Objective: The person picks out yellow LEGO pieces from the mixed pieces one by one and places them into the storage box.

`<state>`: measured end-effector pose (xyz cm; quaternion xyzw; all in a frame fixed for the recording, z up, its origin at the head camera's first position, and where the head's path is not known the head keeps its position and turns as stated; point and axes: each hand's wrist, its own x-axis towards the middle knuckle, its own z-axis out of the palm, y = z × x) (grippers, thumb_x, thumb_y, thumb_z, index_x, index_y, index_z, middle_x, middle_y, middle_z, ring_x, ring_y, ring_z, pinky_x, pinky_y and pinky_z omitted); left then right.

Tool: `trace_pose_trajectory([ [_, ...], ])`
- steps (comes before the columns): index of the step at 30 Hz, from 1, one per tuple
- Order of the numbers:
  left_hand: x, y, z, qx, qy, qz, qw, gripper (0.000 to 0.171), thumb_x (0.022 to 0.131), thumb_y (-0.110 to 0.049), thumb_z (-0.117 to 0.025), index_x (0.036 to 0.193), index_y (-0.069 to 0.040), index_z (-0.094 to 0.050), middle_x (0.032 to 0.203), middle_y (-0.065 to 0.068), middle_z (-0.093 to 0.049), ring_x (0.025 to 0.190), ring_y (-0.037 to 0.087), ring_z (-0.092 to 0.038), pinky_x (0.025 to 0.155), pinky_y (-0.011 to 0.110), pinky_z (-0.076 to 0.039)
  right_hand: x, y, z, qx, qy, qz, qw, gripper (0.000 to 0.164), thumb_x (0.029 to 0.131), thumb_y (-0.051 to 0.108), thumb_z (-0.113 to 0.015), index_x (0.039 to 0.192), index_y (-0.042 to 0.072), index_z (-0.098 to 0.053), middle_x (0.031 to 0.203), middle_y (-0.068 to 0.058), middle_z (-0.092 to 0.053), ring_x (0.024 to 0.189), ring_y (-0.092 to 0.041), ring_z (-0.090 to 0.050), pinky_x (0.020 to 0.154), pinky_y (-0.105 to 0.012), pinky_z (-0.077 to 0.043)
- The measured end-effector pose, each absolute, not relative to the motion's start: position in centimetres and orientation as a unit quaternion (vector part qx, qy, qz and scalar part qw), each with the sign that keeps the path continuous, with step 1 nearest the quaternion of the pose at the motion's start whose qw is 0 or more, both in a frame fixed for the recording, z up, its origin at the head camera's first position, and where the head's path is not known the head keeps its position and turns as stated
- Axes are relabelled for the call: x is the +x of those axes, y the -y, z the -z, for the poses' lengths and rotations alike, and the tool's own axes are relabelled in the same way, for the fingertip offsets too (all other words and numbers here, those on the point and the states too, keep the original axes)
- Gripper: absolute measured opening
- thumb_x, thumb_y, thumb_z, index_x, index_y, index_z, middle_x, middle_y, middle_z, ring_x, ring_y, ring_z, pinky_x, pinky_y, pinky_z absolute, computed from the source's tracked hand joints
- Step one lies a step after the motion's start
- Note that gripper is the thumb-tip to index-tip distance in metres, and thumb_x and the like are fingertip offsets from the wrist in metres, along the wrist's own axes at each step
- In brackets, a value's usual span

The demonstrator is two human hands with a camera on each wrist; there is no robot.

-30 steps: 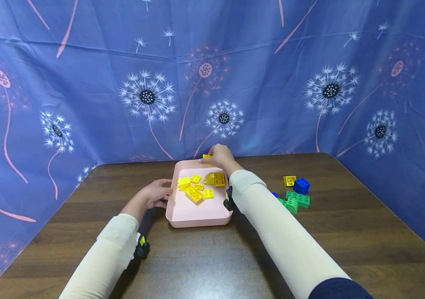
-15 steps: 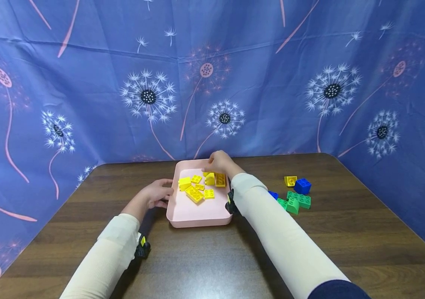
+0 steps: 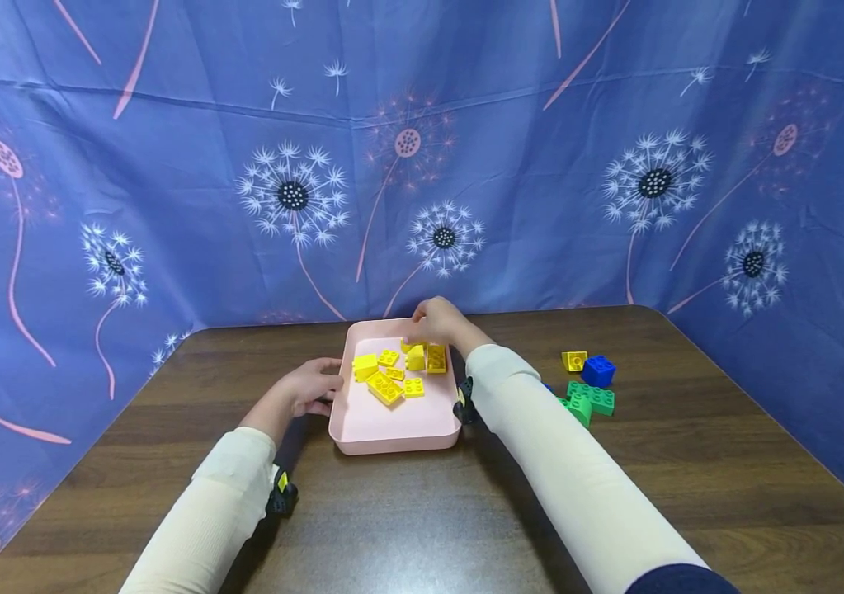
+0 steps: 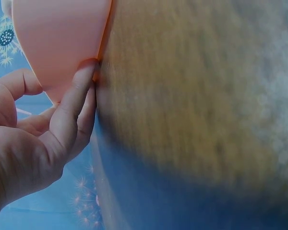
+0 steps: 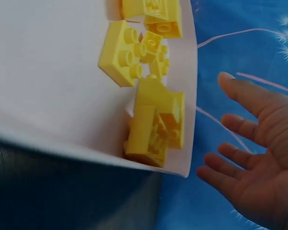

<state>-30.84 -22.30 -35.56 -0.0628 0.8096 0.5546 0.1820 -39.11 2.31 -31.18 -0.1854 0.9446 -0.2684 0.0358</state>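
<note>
A shallow pink tray (image 3: pixel 392 425) sits on the wooden table with several yellow toy building bricks (image 3: pixel 385 388) grouped in its middle and far part. Against the tray's outer left wall rest the thumb and fingertips of my left hand (image 3: pixel 306 386); the left wrist view shows that hand (image 4: pixel 48 124) touching the pink wall from outside. My right hand (image 3: pixel 440 320) is over the far right corner. In the right wrist view its fingers (image 5: pixel 237 92) are spread and hold nothing, apart from the yellow bricks (image 5: pixel 120 57) inside the rim.
Right of the tray lie a yellow brick (image 3: pixel 574 360), a blue brick (image 3: pixel 599 371) and several green bricks (image 3: pixel 594 398). My right sleeve (image 3: pixel 563 462) partly covers this group. A blue dandelion-print cloth (image 3: pixel 511 165) hangs behind the table.
One second ago my right hand held a yellow brick over the far rim. It lowered the brick into the tray and let go. The left hand has stayed at the tray wall.
</note>
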Motion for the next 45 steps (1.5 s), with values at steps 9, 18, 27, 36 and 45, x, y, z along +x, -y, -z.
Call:
trace_pose_trajectory([
  [9,-31.0,22.4,35.5,-0.059,-0.809,-0.556,0.183,0.063,0.092,-0.006,-0.049,0.15,-0.003,-0.027,0.12,0.024,-0.053,0.091,0.027,-0.06,0.076,0.045,-0.058,-38.0,-3.5,30.0,-0.257,-0.937,0.235,0.033,0.054,0.081,0.031,-0.078,0.127,0.009,-0.062,0.132,-0.013,-0.05,0.121,-0.028,-0.046,0.105,-0.043,-0.039],
  [18,-30.8,22.4,35.5,-0.059,-0.811,-0.552,0.187,0.062,0.092,-0.006,-0.048,0.15,-0.002,-0.026,0.121,0.024,-0.052,0.093,0.028,-0.059,0.077,0.045,-0.057,-36.3,-6.1,29.4,-0.284,-0.934,0.215,0.0,0.06,0.08,0.04,-0.074,0.131,0.012,-0.059,0.143,-0.015,-0.041,0.131,-0.034,-0.037,0.105,-0.052,-0.038],
  [27,-30.9,22.3,35.6,-0.057,-0.808,-0.556,0.187,0.063,0.092,-0.005,-0.048,0.15,-0.001,-0.025,0.116,0.023,-0.054,0.089,0.025,-0.059,0.077,0.046,-0.057,-34.7,-9.8,29.2,-0.303,-0.931,0.204,-0.017,0.064,0.079,0.038,-0.077,0.134,0.011,-0.056,0.148,-0.02,-0.034,0.135,-0.04,-0.032,0.105,-0.058,-0.034],
  [36,-30.9,22.4,35.5,-0.059,-0.807,-0.557,0.186,0.062,0.094,-0.007,-0.048,0.151,-0.002,-0.025,0.119,0.023,-0.054,0.09,0.025,-0.059,0.078,0.045,-0.057,-33.6,-12.9,29.3,-0.279,-0.933,0.226,-0.022,0.069,0.08,0.04,-0.076,0.139,0.016,-0.051,0.152,-0.02,-0.029,0.137,-0.042,-0.027,0.103,-0.063,-0.034],
  [45,-30.8,22.3,35.4,-0.059,-0.809,-0.553,0.188,0.062,0.093,-0.007,-0.048,0.151,-0.002,-0.025,0.119,0.023,-0.053,0.091,0.025,-0.059,0.078,0.045,-0.057,-33.9,-16.0,29.7,-0.277,-0.935,0.221,-0.033,0.063,0.081,0.035,-0.077,0.135,0.012,-0.055,0.147,-0.024,-0.033,0.133,-0.046,-0.032,0.103,-0.063,-0.034],
])
